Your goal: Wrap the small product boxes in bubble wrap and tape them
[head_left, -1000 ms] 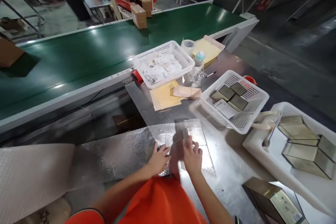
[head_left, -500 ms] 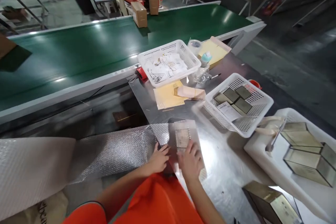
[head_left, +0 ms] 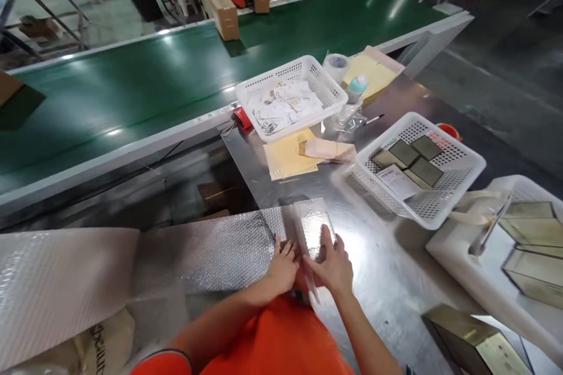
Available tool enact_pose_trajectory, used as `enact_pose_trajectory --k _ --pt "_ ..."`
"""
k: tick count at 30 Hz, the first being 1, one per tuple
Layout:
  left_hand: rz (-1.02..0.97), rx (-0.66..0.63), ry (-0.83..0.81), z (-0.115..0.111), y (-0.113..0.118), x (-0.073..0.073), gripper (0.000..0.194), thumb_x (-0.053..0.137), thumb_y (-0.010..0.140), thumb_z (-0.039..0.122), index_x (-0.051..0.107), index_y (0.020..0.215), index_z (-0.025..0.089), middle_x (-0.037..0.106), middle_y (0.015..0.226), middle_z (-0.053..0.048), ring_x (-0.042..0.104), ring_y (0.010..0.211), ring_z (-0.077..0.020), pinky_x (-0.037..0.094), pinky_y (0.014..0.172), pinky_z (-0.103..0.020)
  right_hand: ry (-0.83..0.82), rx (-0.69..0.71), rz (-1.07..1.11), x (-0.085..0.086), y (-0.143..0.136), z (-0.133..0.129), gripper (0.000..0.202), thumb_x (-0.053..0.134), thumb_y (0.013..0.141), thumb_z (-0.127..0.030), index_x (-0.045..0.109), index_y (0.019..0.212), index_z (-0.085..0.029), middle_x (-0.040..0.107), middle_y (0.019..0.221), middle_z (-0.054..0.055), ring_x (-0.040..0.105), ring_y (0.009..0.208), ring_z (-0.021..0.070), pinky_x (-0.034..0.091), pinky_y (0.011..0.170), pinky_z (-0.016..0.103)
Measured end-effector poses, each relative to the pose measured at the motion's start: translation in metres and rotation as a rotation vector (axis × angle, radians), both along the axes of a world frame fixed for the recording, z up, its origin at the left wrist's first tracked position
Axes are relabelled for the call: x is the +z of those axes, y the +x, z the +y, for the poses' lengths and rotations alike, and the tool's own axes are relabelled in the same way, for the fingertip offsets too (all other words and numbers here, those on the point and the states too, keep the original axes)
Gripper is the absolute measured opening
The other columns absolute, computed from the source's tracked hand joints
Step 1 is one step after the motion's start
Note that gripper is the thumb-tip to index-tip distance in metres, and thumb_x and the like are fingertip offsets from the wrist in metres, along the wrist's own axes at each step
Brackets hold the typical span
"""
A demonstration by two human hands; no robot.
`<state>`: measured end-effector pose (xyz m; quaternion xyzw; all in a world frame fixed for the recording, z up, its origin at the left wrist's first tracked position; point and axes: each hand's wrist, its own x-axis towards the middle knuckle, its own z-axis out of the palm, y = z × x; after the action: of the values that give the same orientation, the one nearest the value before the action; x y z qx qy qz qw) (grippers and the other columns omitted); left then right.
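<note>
A long sheet of bubble wrap (head_left: 215, 249) runs from the left onto the metal table. At its right end lies a small flat box wrapped in bubble wrap (head_left: 313, 225), its near part hidden by my fingers. My right hand (head_left: 335, 262) grips this packet, thumb on its left side and fingers over its right. Just left of it, my left hand (head_left: 284, 268) rests on the bubble wrap with fingers apart, holding nothing.
Beyond the metal table (head_left: 373, 287) runs a green conveyor belt (head_left: 145, 85) carrying a cardboard box (head_left: 226, 17). A white basket (head_left: 246, 94) holds papers; another basket (head_left: 470, 173) holds small boxes. Yellow envelopes (head_left: 281, 158) lie between. A white bin (head_left: 457, 246) with boxes stands right.
My right hand has gone from lying flat on the packet to gripping its sides, and the packet now looks tilted or folded over. My left hand has shifted slightly right. The view has turned somewhat.
</note>
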<state>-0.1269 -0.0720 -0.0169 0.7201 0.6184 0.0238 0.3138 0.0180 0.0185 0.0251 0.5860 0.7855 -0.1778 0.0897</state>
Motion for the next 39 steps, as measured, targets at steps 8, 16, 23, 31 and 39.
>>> enact_pose_trajectory --k 8,16,23,31,39 --pt "-0.054 -0.145 0.054 0.021 0.05 -0.023 0.056 0.057 0.086 0.027 0.045 0.141 0.03 0.027 0.16 -0.007 0.015 0.147 -0.0372 0.01 0.11 -0.076 0.034 -0.136 -0.175 0.007 0.108 0.068 0.093 0.059 0.076 -0.064 0.021 0.153 -0.03 0.046 0.135 0.018 0.061 0.108 0.0385 0.05 0.081 0.048" --pt "-0.027 -0.155 0.038 -0.002 0.017 -0.021 0.043 0.043 0.093 0.025 0.049 0.136 0.022 0.036 0.155 -0.012 0.028 0.144 -0.0302 0.014 0.114 -0.068 0.373 0.048 -0.275 0.011 0.049 0.004 0.071 0.045 0.092 -0.047 0.031 0.149 -0.007 0.051 0.133 0.025 0.056 0.101 0.0357 0.046 0.079 0.046" --pt "-0.039 -0.136 0.003 -0.012 -0.002 -0.015 0.042 0.044 0.093 0.024 0.05 0.134 0.025 0.04 0.153 -0.01 0.031 0.143 -0.0259 0.012 0.117 -0.065 0.253 0.142 -0.033 0.013 0.069 0.032 0.044 0.047 0.091 -0.04 0.059 0.131 -0.025 0.044 0.144 0.015 0.044 0.128 0.0374 0.037 0.1 0.053" --pt "-0.032 -0.088 0.039 -0.018 -0.001 -0.011 0.038 0.046 0.091 0.025 0.057 0.126 0.019 0.047 0.147 -0.013 0.036 0.14 -0.0274 0.018 0.118 -0.059 0.148 0.002 -0.02 0.014 0.036 0.001 0.084 0.051 0.087 -0.049 0.012 0.155 -0.018 0.044 0.146 0.019 0.06 0.104 0.0319 0.052 0.074 0.039" --pt "-0.009 0.085 -0.055 -0.029 -0.021 -0.002 0.05 0.042 0.087 0.018 0.051 0.136 0.016 0.046 0.148 -0.01 0.032 0.143 -0.0251 0.02 0.121 -0.047 0.313 0.235 -0.017 0.002 -0.028 -0.058 0.063 0.055 0.087 -0.034 0.037 0.147 -0.039 0.034 0.154 0.012 0.023 0.139 0.0476 0.026 0.099 0.071"
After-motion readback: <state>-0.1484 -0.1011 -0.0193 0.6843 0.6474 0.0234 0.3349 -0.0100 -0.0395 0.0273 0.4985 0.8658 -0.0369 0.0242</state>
